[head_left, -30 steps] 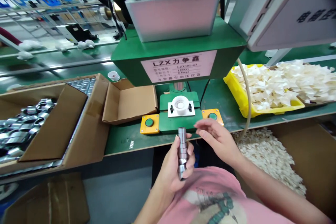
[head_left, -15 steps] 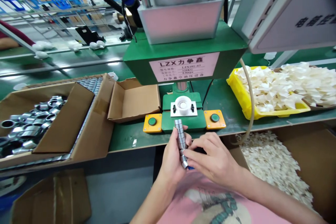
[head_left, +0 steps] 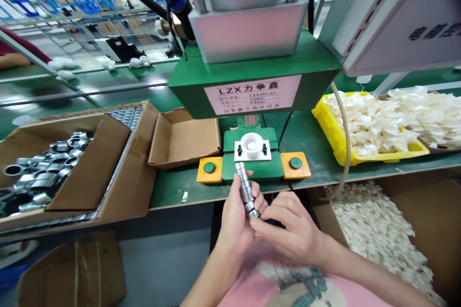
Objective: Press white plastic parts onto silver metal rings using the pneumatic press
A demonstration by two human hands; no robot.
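Note:
A column of short shiny metal bushings, stacked end to end, lies along my left hand, whose fingers and thumb wrap round it. The column leans with its top toward the press. At its lower end my right hand has thumb and curled fingers closed against the last bushing. The right fingertips partly hide that end. Just beyond the column, the white round fixture sits on the green press base.
Yellow boxes with green buttons flank the press base. Left stand a carton of metal bushings and a shallow cardboard box. Right are a yellow tray of pale thin pieces and a carton below. A hose hangs near the tray.
The bushing column's top has swung slightly left, and its lower end sits a little higher. My right hand has shifted slightly, its thumb now at the lower end.

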